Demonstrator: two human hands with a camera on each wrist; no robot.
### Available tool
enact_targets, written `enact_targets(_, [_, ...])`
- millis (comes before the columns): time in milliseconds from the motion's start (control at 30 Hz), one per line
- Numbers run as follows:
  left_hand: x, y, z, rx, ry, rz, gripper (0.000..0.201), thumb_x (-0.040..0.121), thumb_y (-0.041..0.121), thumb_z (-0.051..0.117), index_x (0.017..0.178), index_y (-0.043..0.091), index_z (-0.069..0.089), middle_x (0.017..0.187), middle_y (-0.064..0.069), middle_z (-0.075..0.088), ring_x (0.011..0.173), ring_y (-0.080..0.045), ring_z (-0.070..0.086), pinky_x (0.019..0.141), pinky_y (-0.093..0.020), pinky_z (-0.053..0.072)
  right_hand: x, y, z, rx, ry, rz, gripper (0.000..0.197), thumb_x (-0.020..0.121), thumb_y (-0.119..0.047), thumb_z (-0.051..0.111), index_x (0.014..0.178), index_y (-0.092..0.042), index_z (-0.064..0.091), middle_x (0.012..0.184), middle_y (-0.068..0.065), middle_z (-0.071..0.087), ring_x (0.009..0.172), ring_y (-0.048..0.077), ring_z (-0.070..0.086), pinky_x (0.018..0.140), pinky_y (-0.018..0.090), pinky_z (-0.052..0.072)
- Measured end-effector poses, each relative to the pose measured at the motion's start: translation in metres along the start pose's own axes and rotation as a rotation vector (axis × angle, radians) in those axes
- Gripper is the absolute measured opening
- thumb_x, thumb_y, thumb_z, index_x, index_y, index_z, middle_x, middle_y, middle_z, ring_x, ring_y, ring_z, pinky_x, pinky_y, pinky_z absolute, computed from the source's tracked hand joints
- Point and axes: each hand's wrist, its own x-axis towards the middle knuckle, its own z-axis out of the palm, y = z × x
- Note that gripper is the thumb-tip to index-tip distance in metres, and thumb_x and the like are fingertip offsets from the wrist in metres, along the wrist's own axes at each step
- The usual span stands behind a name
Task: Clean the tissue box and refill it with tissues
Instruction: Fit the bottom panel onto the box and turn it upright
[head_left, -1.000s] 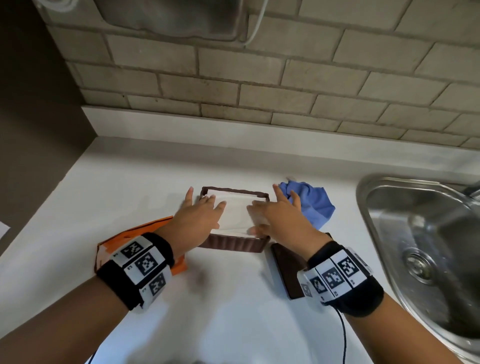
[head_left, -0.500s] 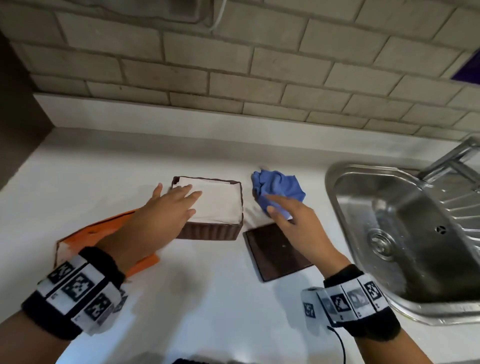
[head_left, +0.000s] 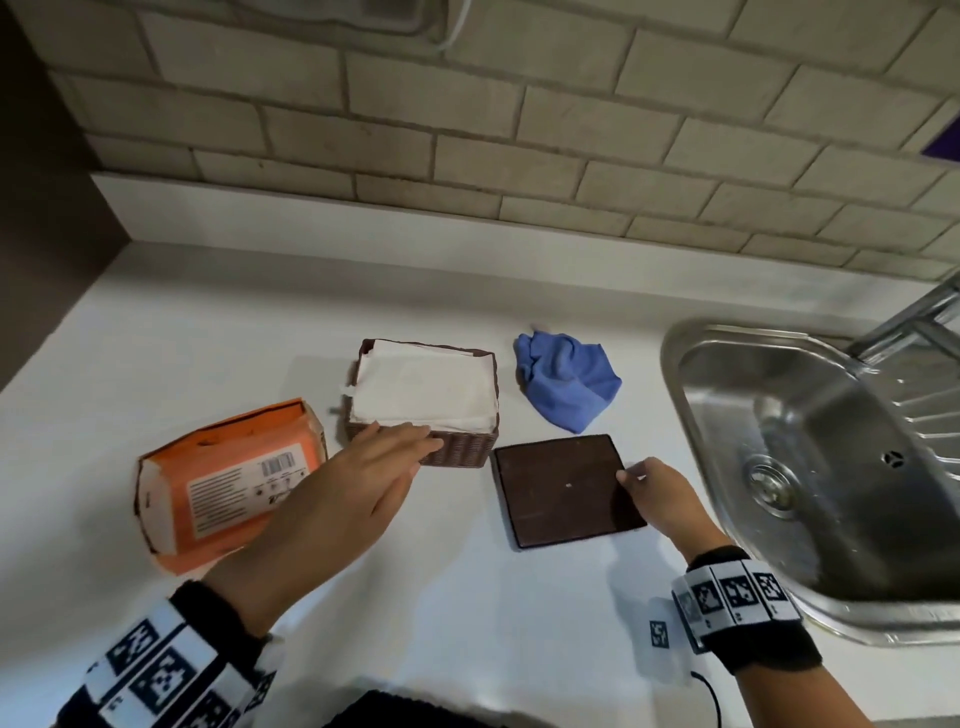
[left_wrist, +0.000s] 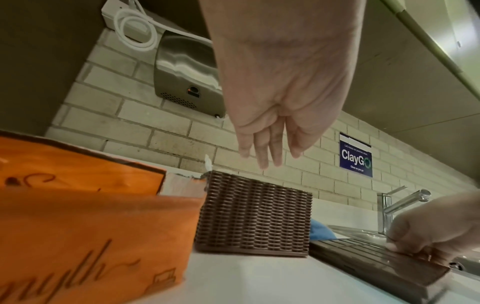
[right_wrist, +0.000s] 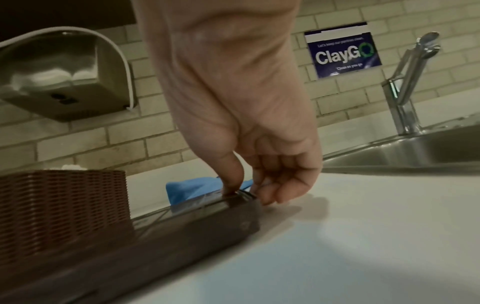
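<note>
A brown woven tissue box stands on the white counter, filled to the rim with white tissues. Its flat brown lid lies on the counter just right of it. My right hand pinches the lid's right edge, thumb on top and fingers curled at the side. My left hand hovers with straight fingers over the box's front left corner, holding nothing. An orange tissue pack, torn open, lies left of the box.
A crumpled blue cloth lies behind the lid. A steel sink with a tap sits at the right. A brick wall with a steel dispenser and a blue sign backs the counter.
My right hand left the tissues, passed by the blue cloth and came back to pinch the lid's right edge. My left hand drew back from the tissues to the box's front corner.
</note>
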Motion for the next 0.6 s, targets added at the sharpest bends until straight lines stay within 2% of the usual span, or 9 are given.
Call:
enact_targets(67, [-0.007, 0.003, -0.003, -0.016, -0.004, -0.021, 0.043, 0.095, 0.034, 0.032, 0.130, 0.030, 0.055, 0.135, 0.015, 0.055, 0.127, 0.005, 0.045, 0.110, -0.020, 0.032, -0.004, 0.001, -0.002, 0.076, -0.083, -0.012, 0.031, 0.097, -0.021, 0.048, 0.074, -0.004, 0.060, 0.084, 0.015, 0.063, 0.085, 0.033, 0.059, 0.067, 0.032, 0.038])
enact_targets(133, [-0.013, 0.004, -0.004, -0.014, -0.034, -0.045, 0.040, 0.096, 0.034, 0.033, 0.130, 0.034, 0.053, 0.134, 0.020, 0.054, 0.124, 0.006, 0.047, 0.106, -0.018, 0.037, -0.012, 0.004, -0.005, 0.254, -0.178, 0.009, 0.036, 0.097, -0.020, 0.048, 0.063, -0.010, 0.057, 0.070, 0.006, 0.057, 0.073, 0.025, 0.051, 0.061, 0.029, 0.035])
enact_targets(200, [-0.018, 0.004, -0.003, -0.016, -0.062, -0.073, 0.036, 0.098, 0.029, 0.037, 0.130, 0.037, 0.052, 0.132, 0.023, 0.054, 0.122, 0.007, 0.048, 0.104, -0.019, 0.041, -0.021, 0.011, -0.007, 0.463, -0.257, 0.035, 0.032, 0.096, -0.018, 0.051, 0.069, -0.007, 0.064, 0.072, 0.010, 0.062, 0.073, 0.022, 0.051, 0.070, 0.032, 0.041])
enact_targets(300, [-0.023, 0.006, -0.002, -0.003, -0.102, -0.106, 0.035, 0.100, 0.027, 0.038, 0.130, 0.038, 0.051, 0.131, 0.023, 0.054, 0.122, 0.008, 0.047, 0.103, -0.017, 0.039, -0.039, 0.016, -0.012, 0.740, -0.391, 0.098, 0.031, 0.096, -0.017, 0.051, 0.096, 0.010, 0.066, 0.103, 0.025, 0.070, 0.091, 0.028, 0.063, 0.092, 0.039, 0.049])
enact_targets(367, [-0.023, 0.010, -0.002, -0.016, -0.134, -0.109, 0.035, 0.100, 0.026, 0.038, 0.130, 0.037, 0.051, 0.131, 0.020, 0.056, 0.121, 0.005, 0.048, 0.102, -0.017, 0.039, -0.053, 0.015, -0.019, 0.883, -0.487, 0.104, 0.032, 0.096, -0.015, 0.048, 0.105, 0.011, 0.064, 0.107, 0.024, 0.070, 0.094, 0.027, 0.068, 0.084, 0.033, 0.057])
enact_targets(433, [-0.023, 0.011, -0.002, -0.021, -0.167, -0.111, 0.035, 0.100, 0.027, 0.037, 0.131, 0.034, 0.052, 0.131, 0.018, 0.057, 0.120, 0.003, 0.050, 0.101, -0.018, 0.039, -0.066, 0.017, -0.028, 0.935, -0.510, 0.087, 0.032, 0.090, -0.020, 0.058, 0.106, 0.007, 0.065, 0.106, 0.019, 0.071, 0.089, 0.024, 0.070, 0.070, 0.026, 0.059])
enact_targets(500, [-0.022, 0.012, -0.004, -0.014, -0.192, -0.111, 0.035, 0.100, 0.030, 0.037, 0.131, 0.033, 0.052, 0.129, 0.017, 0.058, 0.118, 0.001, 0.052, 0.100, -0.021, 0.042, -0.077, 0.022, -0.038, 0.868, -0.498, 0.022, 0.050, 0.072, -0.036, 0.077, 0.103, 0.002, 0.066, 0.104, 0.018, 0.071, 0.088, 0.024, 0.064, 0.073, 0.029, 0.056])
enact_targets(567, [-0.021, 0.012, -0.007, -0.017, -0.213, -0.130, 0.036, 0.099, 0.038, 0.035, 0.130, 0.032, 0.053, 0.128, 0.014, 0.061, 0.117, -0.003, 0.054, 0.099, -0.027, 0.044, -0.089, 0.025, -0.053, 0.841, -0.508, -0.030, 0.058, 0.060, -0.040, 0.083, 0.101, -0.002, 0.067, 0.106, 0.023, 0.069, 0.090, 0.027, 0.064, 0.079, 0.036, 0.055])
enact_targets(600, [-0.020, 0.014, -0.010, -0.037, -0.221, -0.143, 0.038, 0.098, 0.042, 0.035, 0.128, 0.030, 0.055, 0.126, 0.012, 0.063, 0.116, -0.004, 0.056, 0.098, -0.029, 0.045, -0.095, 0.023, -0.061, 0.851, -0.513, -0.065, 0.060, 0.055, -0.042, 0.085, 0.099, -0.004, 0.069, 0.104, 0.025, 0.070, 0.089, 0.028, 0.066, 0.076, 0.035, 0.058])
